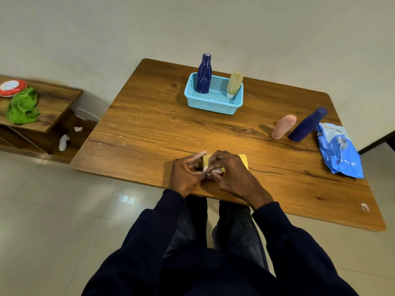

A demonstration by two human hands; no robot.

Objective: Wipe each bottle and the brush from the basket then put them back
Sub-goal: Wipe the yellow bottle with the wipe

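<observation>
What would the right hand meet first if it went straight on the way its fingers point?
Probably the left hand: the right hand, pressing a white wipe on the yellow bottle, points leftward at it.

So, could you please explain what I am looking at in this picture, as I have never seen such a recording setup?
There is no machine here: one wide-angle camera worn on a person's head looks down at their bare hands. The left hand grips what seems to be a yellow bottle near the front edge of the wooden table, while the right hand presses a white wipe against it. Farther back, a light blue basket holds a ribbed dark blue bottle and a brush. To the right stand a pink bottle and a plain dark blue bottle, beside a blue packet.
</observation>
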